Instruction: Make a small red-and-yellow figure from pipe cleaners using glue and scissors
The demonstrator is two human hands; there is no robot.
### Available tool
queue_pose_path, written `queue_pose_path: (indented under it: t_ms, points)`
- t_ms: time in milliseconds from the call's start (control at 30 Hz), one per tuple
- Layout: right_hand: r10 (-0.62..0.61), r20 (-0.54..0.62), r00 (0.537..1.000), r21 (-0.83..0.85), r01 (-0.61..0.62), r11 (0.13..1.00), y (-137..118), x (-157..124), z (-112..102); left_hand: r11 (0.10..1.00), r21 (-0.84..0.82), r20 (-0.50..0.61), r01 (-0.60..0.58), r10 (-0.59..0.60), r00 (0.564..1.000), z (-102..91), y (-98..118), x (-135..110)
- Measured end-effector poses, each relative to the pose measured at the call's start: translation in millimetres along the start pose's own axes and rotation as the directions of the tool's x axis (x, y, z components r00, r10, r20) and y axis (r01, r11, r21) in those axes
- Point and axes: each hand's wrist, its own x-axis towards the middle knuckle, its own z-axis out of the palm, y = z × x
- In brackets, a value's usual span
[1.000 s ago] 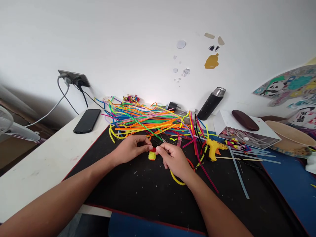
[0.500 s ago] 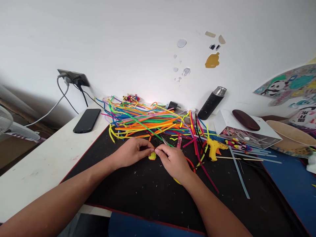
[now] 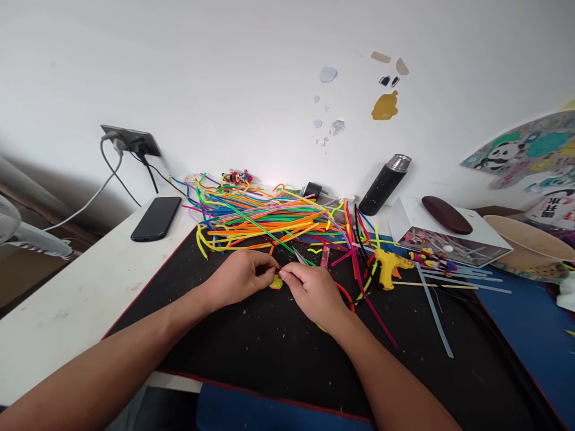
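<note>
My left hand (image 3: 245,276) and my right hand (image 3: 314,293) meet over the black mat, thumbs and fingertips pinched together. Between them is a small yellow pipe-cleaner piece (image 3: 276,282) with an orange edge, partly covered by the fingers; a bit of red shows at the fingertips. Pointed silver scissor blades (image 3: 300,257) stick out beyond my right hand. An orange loop (image 3: 345,296) shows beside that wrist, and whether the scissors are gripped or lie beneath the hand I cannot tell. Just beyond both hands lies a heap of coloured pipe cleaners (image 3: 265,218).
A yellow glue gun (image 3: 390,268) lies right of my hands, near clear glue sticks (image 3: 438,320). Behind stand a black flask (image 3: 383,188) and a white box (image 3: 453,230) with a brown case (image 3: 447,214) on top. A phone (image 3: 156,219) lies at left, below a wall socket (image 3: 130,139).
Both hands stay pinched together in almost the same spot. The yellow piece has tilted slightly and shows a little less; the view has shifted a little.
</note>
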Motion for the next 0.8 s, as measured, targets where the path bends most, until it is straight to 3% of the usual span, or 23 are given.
queue_pose_path:
  t_ms: [300,500,800]
  points:
    - [0.007,-0.012,1.0,0.06,-0.006,0.998,-0.9,-0.4,-1.2,0.978,-0.207,0.076,0.037,-0.021,0.997,-3.7,-3.5,0.3]
    - [0.013,-0.069,0.998,0.078,-0.008,0.997,-2.2,0.2,-5.3,0.912,-0.407,0.152,0.048,0.016,0.988,-8.0,-5.9,2.3]
    - [-0.009,-0.002,1.0,0.037,0.009,0.999,-3.1,0.0,-2.9,0.926,-0.371,0.139,0.064,-0.013,0.99,-4.3,-6.5,1.2]
